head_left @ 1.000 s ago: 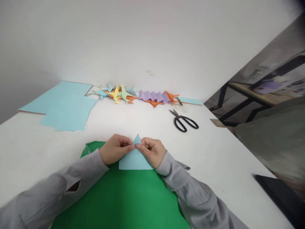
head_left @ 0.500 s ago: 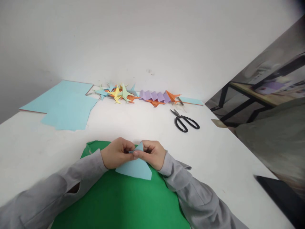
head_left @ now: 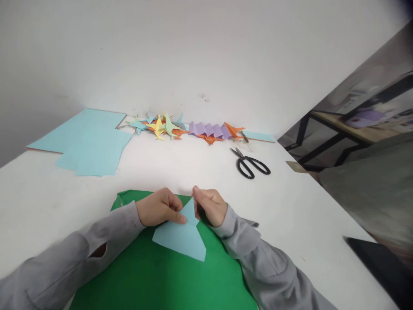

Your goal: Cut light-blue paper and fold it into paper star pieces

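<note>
A folded piece of light blue paper (head_left: 180, 236) is held above a green surface, its pointed top up and its wide edge toward me. My left hand (head_left: 160, 208) is closed on its left side, with the thumb flat on the front. My right hand (head_left: 211, 206) is closed beside the pointed top, thumb raised just above the tip and fingers partly behind the paper. Whether the right fingers pinch the paper is hidden. Beneath both hands lies the green board or cushion (head_left: 161, 277).
Light blue sheets (head_left: 93, 142) lie at the back left. Folded paper figures (head_left: 161, 127) and a pleated purple paper (head_left: 208, 130) line the wall. Black-handled scissors (head_left: 247, 163) rest at the back right. A dark flat object (head_left: 380, 267) sits at the right edge.
My right thumb has come off the front of the paper and moved up to its tip. The paper has tilted and dropped slightly toward me, showing more of its front. My left hand keeps its grip.
</note>
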`<action>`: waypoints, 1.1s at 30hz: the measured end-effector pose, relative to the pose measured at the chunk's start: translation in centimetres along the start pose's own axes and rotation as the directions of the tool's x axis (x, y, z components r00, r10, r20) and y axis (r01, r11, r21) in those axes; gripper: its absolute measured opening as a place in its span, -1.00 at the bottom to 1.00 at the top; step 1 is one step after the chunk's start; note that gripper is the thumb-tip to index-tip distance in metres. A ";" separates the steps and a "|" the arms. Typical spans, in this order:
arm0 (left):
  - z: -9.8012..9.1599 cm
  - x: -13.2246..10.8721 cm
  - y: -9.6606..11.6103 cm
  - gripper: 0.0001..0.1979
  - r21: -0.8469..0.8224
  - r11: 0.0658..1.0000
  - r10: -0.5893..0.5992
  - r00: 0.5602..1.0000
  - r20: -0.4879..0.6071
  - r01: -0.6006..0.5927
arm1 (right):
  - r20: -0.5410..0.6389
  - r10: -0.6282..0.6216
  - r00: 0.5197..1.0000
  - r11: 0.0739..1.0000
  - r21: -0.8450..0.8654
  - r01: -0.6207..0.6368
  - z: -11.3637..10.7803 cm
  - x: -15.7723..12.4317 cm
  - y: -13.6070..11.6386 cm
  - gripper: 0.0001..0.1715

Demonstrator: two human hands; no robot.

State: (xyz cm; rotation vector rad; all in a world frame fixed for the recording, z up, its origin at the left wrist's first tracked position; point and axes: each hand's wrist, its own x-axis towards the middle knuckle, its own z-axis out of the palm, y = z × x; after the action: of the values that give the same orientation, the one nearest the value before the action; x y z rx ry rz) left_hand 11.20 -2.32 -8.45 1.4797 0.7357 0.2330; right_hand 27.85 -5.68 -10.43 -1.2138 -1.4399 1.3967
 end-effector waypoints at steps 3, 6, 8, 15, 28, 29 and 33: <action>0.2 0.1 0.0 -0.59 -0.020 1.000 0.021 0.997 -0.080 -0.022 | 0.068 -0.011 0.998 1.000 -0.024 0.013 -0.3 0.2 0.2 -0.36; 0.2 0.2 0.0 -0.64 -0.062 0.998 0.020 0.986 -0.165 -0.030 | 0.098 -0.038 0.994 0.992 -0.114 0.049 -0.3 0.2 0.2 -0.44; 0.3 0.2 0.0 -0.65 -0.073 0.997 0.014 0.980 -0.196 -0.029 | 0.081 -0.050 0.995 0.987 -0.148 0.062 -0.2 0.1 0.0 -0.43; 0.3 0.2 0.1 -0.57 -0.071 0.996 0.028 0.956 -0.291 -0.050 | -0.004 -0.042 0.999 0.991 -0.127 0.041 -0.3 0.3 -0.2 -0.39; -0.3 -0.1 0.5 -0.82 -0.110 0.983 0.119 0.966 -0.229 -0.147 | 0.077 -0.013 0.997 1.000 0.025 0.011 -1.0 0.3 -0.3 -0.39; -0.3 0.0 0.5 -0.82 -0.147 0.977 0.111 0.952 -0.285 -0.158 | 0.046 -0.014 0.999 0.995 0.098 0.010 -1.1 0.4 -0.3 -0.36; -0.1 0.3 0.1 -0.78 -0.325 0.918 0.037 0.867 -0.498 -0.226 | 0.058 -0.031 0.998 0.908 0.418 0.004 -1.3 0.8 -0.1 -0.22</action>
State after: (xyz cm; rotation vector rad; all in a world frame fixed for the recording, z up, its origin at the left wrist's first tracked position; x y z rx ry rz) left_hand 11.44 -2.04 -8.47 1.1074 0.9259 0.8332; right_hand 28.94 -4.60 -10.25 -0.8843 -1.1073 1.6403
